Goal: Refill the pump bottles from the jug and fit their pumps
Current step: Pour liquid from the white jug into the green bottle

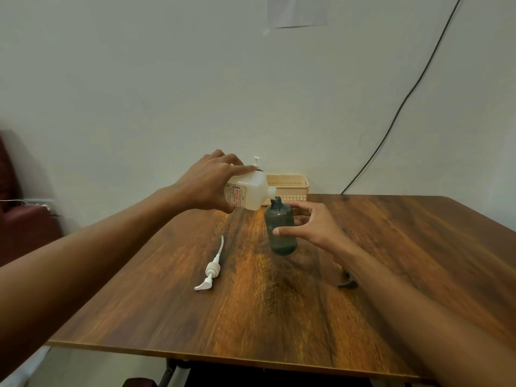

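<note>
Close under the left forearm a white pump (212,268) lies loose on the tabletop (251,317). By the right forearm a dark piece (347,283), likely the other pump, is half hidden. Farther out, the right hand (310,227) is spread wide beside the dark translucent bottle (282,236), thumb in front, fingers behind; I can't tell if it touches. Just left of it, the left hand (206,188) grips the white jug (247,192) from above, tipped so its spout sits at the bottle's open neck. To pour well, I'd steady the bottle properly, keep the spout over the mouth, tip slowly and stop short of the neck. Beyond the hands sits a cream basket (290,185), with a white pump top (257,161) showing behind the jug.
</note>
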`<act>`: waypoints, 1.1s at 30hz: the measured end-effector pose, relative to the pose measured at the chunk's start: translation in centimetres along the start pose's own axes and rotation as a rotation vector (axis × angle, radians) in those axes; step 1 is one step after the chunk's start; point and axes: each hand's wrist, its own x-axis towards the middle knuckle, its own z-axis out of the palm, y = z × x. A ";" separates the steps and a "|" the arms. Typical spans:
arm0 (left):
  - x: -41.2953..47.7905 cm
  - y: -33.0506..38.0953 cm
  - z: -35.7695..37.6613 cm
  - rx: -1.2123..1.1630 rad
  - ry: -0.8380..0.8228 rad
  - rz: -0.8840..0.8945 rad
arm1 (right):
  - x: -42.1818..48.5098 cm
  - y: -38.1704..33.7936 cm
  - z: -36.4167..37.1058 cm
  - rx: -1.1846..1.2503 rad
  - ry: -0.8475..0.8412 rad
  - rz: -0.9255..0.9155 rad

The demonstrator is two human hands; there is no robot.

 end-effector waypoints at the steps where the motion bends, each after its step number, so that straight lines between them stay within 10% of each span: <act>1: 0.0 0.0 0.0 0.002 -0.001 0.001 | 0.0 0.0 0.0 -0.001 0.001 0.000; 33: -2.0 1.3 2.8 -0.260 0.016 -0.163 | 0.0 -0.1 0.0 -0.012 0.028 0.009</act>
